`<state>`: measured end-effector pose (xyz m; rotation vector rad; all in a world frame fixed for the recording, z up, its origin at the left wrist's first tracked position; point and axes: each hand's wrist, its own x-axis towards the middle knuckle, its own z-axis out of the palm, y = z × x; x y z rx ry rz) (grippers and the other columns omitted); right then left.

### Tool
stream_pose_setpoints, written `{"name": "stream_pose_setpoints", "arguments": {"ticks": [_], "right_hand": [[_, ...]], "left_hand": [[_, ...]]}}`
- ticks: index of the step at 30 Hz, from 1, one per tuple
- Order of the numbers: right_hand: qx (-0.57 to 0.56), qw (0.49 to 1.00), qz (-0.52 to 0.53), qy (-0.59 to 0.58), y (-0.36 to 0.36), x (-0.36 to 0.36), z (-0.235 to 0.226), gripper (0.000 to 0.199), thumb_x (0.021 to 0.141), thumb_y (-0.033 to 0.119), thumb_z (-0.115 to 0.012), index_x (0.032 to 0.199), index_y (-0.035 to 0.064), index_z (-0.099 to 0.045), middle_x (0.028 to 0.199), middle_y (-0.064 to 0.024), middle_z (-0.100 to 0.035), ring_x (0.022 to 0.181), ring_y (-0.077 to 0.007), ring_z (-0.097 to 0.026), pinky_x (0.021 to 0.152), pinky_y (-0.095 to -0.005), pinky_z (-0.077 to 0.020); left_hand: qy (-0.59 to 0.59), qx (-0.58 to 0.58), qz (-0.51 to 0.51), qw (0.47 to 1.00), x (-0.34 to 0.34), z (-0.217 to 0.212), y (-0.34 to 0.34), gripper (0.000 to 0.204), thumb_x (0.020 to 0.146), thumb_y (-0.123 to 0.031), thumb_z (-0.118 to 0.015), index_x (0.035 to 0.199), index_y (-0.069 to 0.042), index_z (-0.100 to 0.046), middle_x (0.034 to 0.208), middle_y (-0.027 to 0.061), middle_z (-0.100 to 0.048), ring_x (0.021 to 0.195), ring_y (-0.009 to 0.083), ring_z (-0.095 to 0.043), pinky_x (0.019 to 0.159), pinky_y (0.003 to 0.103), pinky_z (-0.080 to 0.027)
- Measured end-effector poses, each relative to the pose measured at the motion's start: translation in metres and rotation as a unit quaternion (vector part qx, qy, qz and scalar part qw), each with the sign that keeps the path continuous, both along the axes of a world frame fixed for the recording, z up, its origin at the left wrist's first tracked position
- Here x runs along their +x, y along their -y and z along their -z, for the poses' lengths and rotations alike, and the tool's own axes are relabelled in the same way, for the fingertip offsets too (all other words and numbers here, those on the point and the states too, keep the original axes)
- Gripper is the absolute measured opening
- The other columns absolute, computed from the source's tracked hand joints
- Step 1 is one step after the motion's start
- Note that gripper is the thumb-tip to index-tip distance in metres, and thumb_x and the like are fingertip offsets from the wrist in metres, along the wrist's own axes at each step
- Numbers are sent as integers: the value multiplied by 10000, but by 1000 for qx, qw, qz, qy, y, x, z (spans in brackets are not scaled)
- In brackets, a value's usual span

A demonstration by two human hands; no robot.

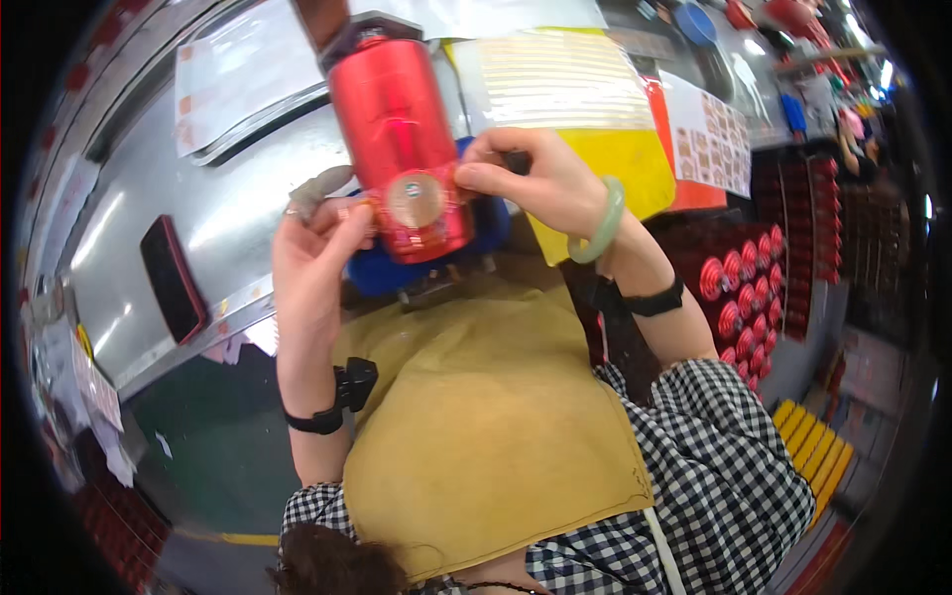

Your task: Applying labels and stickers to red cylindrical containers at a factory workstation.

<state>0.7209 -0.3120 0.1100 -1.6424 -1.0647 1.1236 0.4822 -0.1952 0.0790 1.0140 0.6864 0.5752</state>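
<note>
Red metallic cylinder (402,139) lies on a blue holder (486,233) at the near edge of your steel bench (238,208), its gold-labelled end toward you. Your right hand (540,178) has its grip pinched together on the label's edge by the round seal (415,200). Your left hand (312,263) presses thumb and fingers together against the cylinder's lower left rim. Yellow sheets (595,119) lie just behind.

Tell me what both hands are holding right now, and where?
Both hands, left hand and right hand, pinch the red can's lower end, beside its round label.
</note>
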Motion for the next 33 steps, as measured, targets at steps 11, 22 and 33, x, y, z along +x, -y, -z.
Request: {"name": "stream_pose_setpoints", "arguments": {"ticks": [11,22,33], "right_hand": [[23,961,48,272,16,73,-140,607,1011,586,-533,938,-1,-668,790,-69,-617,643,-123,-542,598,-267,-509],[103,955,-27,276,23,81,-114,488,963,483,-654,995,2,-728,866,-102,-702,792,-131,-648,726,-305,-537],[55,994,38,88,12,11,-39,297,980,231,-708,1197,31,-675,963,-6,-680,793,-36,-582,713,-209,-476]], "left_hand": [[-32,-10,-2,999,22,23,26,438,999,-67,-648,1412,1,-517,1100,44,-680,960,82,-641,826,223,-505],[-39,57,10,998,20,29,20,433,1005,-50,-631,1416,11,-508,1107,56,-673,1004,116,-657,900,264,-522],[-122,289,25,949,10,16,11,1234,606,-183,-971,1596,-13,-254,1548,201,-459,1453,316,-425,1186,424,-348]]}}
